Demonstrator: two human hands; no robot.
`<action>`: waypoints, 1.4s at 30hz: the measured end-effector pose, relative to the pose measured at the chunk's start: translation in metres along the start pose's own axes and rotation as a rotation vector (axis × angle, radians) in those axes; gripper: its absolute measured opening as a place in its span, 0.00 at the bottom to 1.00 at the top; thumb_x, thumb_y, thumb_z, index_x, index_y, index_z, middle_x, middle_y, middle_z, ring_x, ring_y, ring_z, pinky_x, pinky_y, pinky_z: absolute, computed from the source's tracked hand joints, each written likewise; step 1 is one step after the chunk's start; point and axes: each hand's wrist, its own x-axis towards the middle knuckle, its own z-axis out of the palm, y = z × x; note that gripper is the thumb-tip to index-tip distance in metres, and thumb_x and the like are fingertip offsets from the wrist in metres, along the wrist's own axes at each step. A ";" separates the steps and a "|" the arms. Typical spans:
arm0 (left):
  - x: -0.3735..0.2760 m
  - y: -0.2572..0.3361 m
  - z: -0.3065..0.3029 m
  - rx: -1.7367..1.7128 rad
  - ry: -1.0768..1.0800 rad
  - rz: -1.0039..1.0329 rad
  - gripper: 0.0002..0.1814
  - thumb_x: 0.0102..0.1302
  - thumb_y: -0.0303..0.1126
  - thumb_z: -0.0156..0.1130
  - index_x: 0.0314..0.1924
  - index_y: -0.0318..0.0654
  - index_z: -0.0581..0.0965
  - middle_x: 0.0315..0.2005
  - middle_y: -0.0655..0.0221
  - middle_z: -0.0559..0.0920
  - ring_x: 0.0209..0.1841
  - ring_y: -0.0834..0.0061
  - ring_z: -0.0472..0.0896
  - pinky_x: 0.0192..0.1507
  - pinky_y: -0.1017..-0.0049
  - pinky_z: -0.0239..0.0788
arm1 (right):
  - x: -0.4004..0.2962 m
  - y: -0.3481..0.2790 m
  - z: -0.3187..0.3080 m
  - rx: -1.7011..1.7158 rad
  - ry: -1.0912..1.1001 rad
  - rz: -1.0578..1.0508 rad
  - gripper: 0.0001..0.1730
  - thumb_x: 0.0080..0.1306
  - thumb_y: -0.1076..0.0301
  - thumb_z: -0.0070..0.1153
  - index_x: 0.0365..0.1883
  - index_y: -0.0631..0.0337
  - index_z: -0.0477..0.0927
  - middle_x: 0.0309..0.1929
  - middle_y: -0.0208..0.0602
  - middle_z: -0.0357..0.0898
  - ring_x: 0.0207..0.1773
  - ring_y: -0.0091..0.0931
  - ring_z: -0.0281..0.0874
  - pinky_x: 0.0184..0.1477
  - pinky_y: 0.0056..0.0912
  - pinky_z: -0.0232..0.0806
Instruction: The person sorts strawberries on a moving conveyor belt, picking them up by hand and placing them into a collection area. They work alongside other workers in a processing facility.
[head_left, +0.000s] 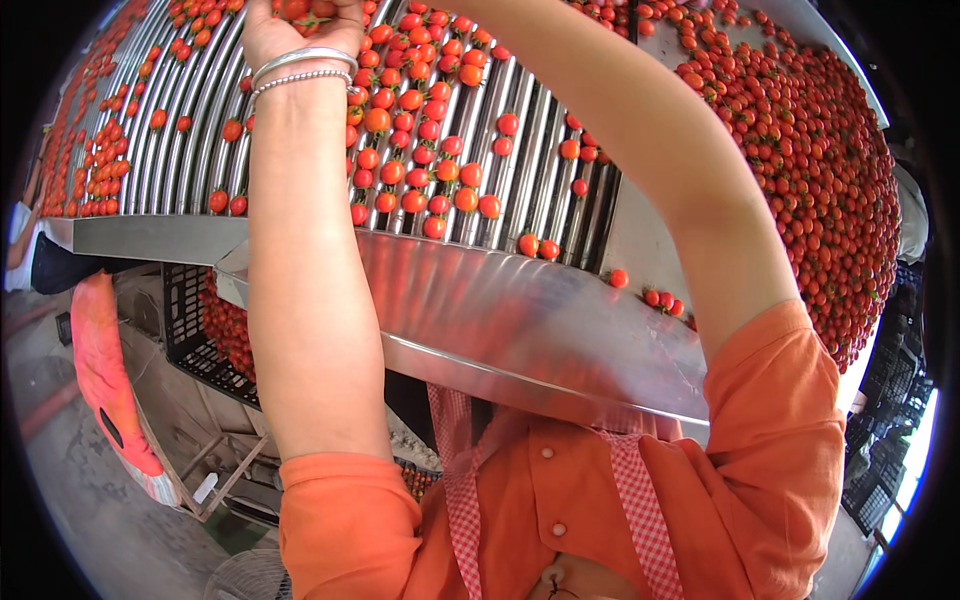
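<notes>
My left hand (281, 34), with a silver bangle and a beaded bracelet at its wrist, is palm up at the top edge. Its fingers curl around several cherry tomatoes (304, 13); the fingertips are partly cut off by the frame. Below and around it runs a metal roller conveyor (191, 146), carrying loose red and orange cherry tomatoes (412, 176), many with green stems. My right forearm (600, 90) reaches across the conveyor to the upper left. The right hand itself lies beyond the top edge, out of view.
A dense heap of cherry tomatoes (817, 180) fills the right side. The conveyor's metal ledge (510, 307) runs before my body. Under it, at left, stands a black plastic crate (184, 322) holding tomatoes. A pink cloth item (109, 375) and a fan (247, 577) are lower left.
</notes>
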 end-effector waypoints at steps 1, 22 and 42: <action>0.008 0.002 -0.007 -0.058 0.037 0.002 0.13 0.66 0.40 0.61 0.35 0.36 0.80 0.27 0.70 0.83 0.31 0.73 0.82 0.25 0.81 0.75 | -0.008 0.010 0.004 -0.228 0.118 -0.224 0.18 0.72 0.59 0.46 0.36 0.67 0.80 0.32 0.44 0.83 0.35 0.38 0.81 0.39 0.40 0.70; -0.002 0.011 0.001 -0.210 0.236 0.077 0.09 0.63 0.33 0.52 0.29 0.36 0.70 0.24 0.66 0.73 0.30 0.68 0.78 0.32 0.67 0.81 | -0.048 0.077 0.057 -1.043 -0.303 0.033 0.17 0.64 0.68 0.51 0.52 0.51 0.79 0.53 0.40 0.78 0.62 0.36 0.70 0.64 0.40 0.62; -0.014 -0.018 0.013 -0.221 -0.057 -0.280 0.16 0.70 0.40 0.56 0.37 0.31 0.75 0.42 0.51 0.79 0.51 0.55 0.78 0.47 0.65 0.80 | -0.114 -0.041 -0.116 -0.550 0.099 0.156 0.22 0.64 0.62 0.58 0.52 0.67 0.77 0.38 0.45 0.81 0.39 0.34 0.80 0.43 0.36 0.70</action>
